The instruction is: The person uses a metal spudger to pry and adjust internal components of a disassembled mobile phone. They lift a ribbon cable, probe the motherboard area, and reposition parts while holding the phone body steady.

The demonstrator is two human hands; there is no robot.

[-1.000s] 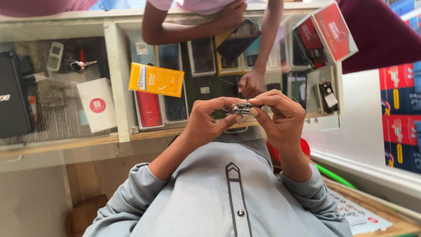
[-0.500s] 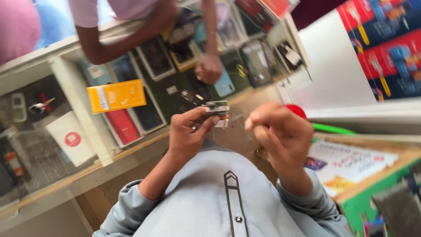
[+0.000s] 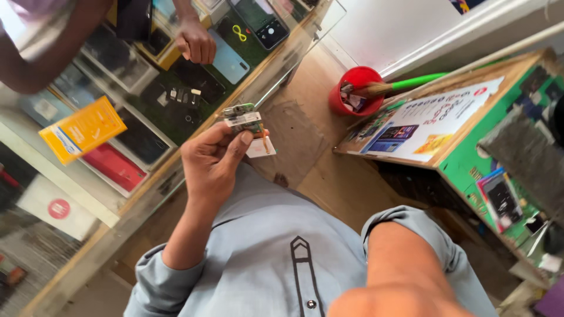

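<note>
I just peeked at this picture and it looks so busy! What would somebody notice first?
First, the left hand in the middle, pinching a small green circuit board with a white tag above a glass display counter full of phones. Next, the bright red cup on the floor at upper right, with a green-handled brush sticking out. Another person's hand rests on the counter at the top, near a yellow box at left.

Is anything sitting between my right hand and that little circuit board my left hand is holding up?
Nothing visible. The left hand holds the small circuit board above the glass counter; the right forearm is drawn back, its hand out of frame.
</note>
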